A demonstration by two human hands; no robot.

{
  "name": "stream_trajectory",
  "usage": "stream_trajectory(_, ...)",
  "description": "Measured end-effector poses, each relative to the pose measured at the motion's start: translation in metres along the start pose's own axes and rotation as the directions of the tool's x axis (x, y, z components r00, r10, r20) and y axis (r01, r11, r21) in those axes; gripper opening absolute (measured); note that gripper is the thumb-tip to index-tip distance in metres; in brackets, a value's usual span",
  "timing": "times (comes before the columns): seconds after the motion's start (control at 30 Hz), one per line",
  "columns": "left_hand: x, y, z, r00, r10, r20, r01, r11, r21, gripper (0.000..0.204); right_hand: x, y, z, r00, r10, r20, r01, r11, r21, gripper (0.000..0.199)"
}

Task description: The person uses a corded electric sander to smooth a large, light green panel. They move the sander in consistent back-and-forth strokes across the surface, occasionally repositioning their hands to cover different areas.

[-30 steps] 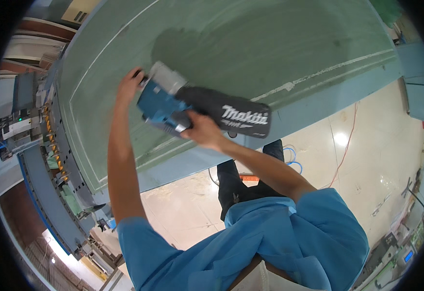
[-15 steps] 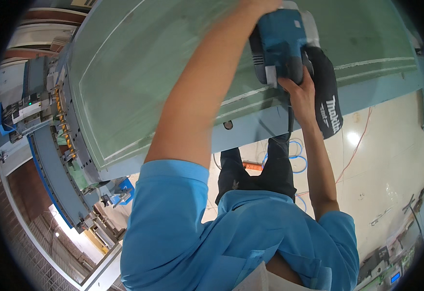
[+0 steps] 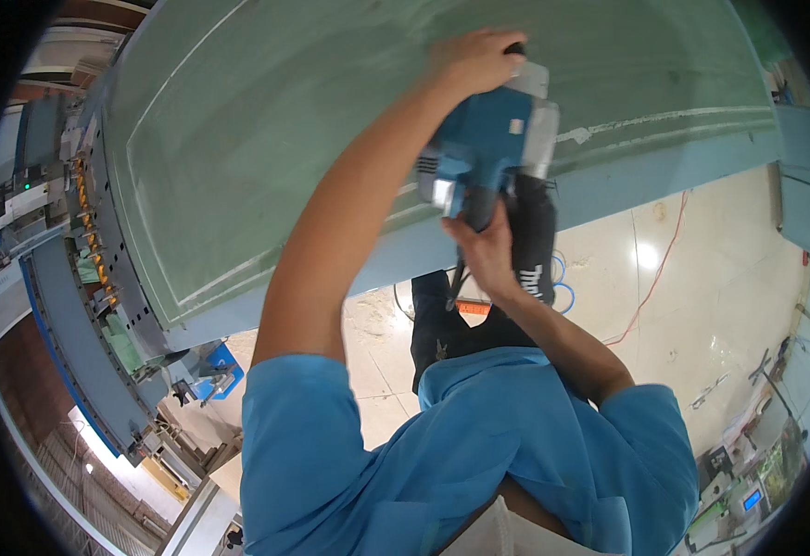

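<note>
Blue handheld power sander (image 3: 488, 153) with black dust bag (image 3: 535, 246) sits on pale green flat panel (image 3: 266, 139), right of centre, near panel's near edge. Left hand (image 3: 474, 60) pressed over sander top, grip closed on front knob. Right hand (image 3: 488, 255) wrapped round rear handle, grip closed. White scuffed streak (image 3: 646, 125) runs right of sander; most of panel surface looks even, so much appears left to sand. Red cable (image 3: 655, 269) lies on tiled floor (image 3: 702, 306).
</note>
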State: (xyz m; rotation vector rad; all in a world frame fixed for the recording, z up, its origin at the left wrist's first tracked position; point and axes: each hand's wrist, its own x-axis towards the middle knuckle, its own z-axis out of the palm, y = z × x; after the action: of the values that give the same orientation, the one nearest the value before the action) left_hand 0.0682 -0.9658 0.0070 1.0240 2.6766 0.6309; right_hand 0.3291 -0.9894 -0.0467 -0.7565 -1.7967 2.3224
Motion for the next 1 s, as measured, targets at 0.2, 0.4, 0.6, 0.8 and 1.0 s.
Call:
stream_trajectory(0.2, -0.123, -0.112, -0.048, 0.984, -0.171, 0.041, 0.173, 0.984, -0.033, 0.045, -0.055, 0.065, 0.103, 0.959, 0.133, 0.250, -0.127, 0.991, -0.039, 0.073)
stream_trajectory(0.4, -0.272, -0.229, -0.097, 0.896, -0.443, -0.028, 0.436, 0.890, -0.132, 0.046, -0.104, 0.106, 0.205, 0.840, 0.011, 0.542, 0.126, 0.969, -0.215, 0.069)
stream_trajectory(0.6, -0.388, -0.333, -0.127, 0.801, -0.590, -0.101, 0.556, 0.796, -0.240, 0.045, -0.137, 0.125, 0.287, 0.735, 0.095, 0.672, 0.145, 0.945, -0.292, 0.049)
stream_trajectory(0.8, -0.434, -0.359, -0.141, 0.693, -0.710, -0.125, 0.666, 0.697, -0.265, 0.043, -0.126, 0.120, 0.287, 0.680, 0.129, 0.721, 0.176, 0.927, -0.332, 0.051)
stream_trajectory(1.0, -0.431, -0.346, -0.151, 0.741, -0.664, -0.104, 0.603, 0.725, -0.334, 0.041, -0.124, 0.099, 0.263, 0.688, 0.164, 0.707, 0.221, 0.880, -0.420, 0.056)
